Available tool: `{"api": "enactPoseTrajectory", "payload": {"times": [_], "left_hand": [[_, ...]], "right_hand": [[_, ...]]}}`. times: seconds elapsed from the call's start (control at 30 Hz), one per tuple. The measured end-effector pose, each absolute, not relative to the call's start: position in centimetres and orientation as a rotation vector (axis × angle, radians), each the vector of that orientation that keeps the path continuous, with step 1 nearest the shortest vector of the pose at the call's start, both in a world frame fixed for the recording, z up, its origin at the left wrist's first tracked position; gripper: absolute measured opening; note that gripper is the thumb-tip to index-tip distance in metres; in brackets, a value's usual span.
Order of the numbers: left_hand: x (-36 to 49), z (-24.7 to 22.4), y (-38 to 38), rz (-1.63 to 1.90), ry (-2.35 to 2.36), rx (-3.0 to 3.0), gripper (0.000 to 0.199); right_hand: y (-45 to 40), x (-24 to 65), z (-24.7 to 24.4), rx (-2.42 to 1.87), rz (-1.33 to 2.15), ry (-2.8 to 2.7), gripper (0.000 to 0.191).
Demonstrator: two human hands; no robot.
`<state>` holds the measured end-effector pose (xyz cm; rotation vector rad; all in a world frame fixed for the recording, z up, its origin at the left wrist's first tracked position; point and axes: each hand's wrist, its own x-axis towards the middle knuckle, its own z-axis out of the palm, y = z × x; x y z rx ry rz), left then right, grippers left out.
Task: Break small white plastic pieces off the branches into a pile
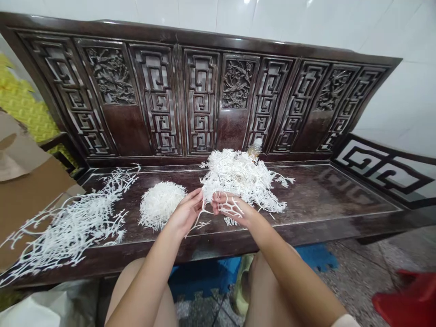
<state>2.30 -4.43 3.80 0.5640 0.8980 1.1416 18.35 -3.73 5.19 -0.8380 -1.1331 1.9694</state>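
Both hands meet over the front of a dark wooden bench (306, 190), holding a white plastic branch (233, 208) with thin forked stems. My left hand (190, 206) pinches it from the left, its fingertips beside a white tufted part. My right hand (235, 205) is closed on it, with forked stems lying across the back of the hand. Just behind is a large heap of white tufted branches (238, 175). Left of my left hand sits a rounded pile of small white pieces (161, 203). Farther left lies a long pile of bare white stems (81, 222).
A small clear bottle (255, 147) stands behind the large heap, near the carved backrest (233, 122). Cardboard (41, 181) and yellow foam mats (27, 100) are at the left. A red plastic object (408, 295) is on the floor at right; blue mats (204, 277) lie below the bench.
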Motion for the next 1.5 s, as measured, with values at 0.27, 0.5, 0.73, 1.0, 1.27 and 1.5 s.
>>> {"api": "enactPoseTrajectory", "payload": {"times": [0.27, 0.5, 0.73, 1.0, 1.27, 1.5], "left_hand": [[2.3, 3.3, -4.6, 1.235, 0.806, 0.699, 0.036], [2.4, 4.1, -5.1, 1.093, 0.829, 0.617, 0.038], [2.3, 4.1, -4.8, 1.258, 0.889, 0.565, 0.049], [1.5, 3.7, -4.6, 1.719, 1.254, 0.787, 0.084], [1.7, 3.3, -4.7, 1.57, 1.447, 1.076, 0.082], [3.7, 2.8, -5.8, 1.277, 1.391, 1.351, 0.067]], "right_hand": [[-2.3, 17.6, 2.2, -1.121, 1.76, -0.961, 0.009], [-2.9, 16.5, 2.9, -1.305, 1.754, -0.895, 0.005], [-2.6, 18.0, 3.0, -1.358, 1.879, -1.201, 0.018], [-2.1, 22.8, 5.3, -1.137, 1.764, -1.504, 0.051], [-1.4, 21.5, 3.4, -1.329, 1.013, -1.396, 0.03], [-3.4, 16.7, 3.2, -1.243, 0.809, -1.673, 0.039]]}}
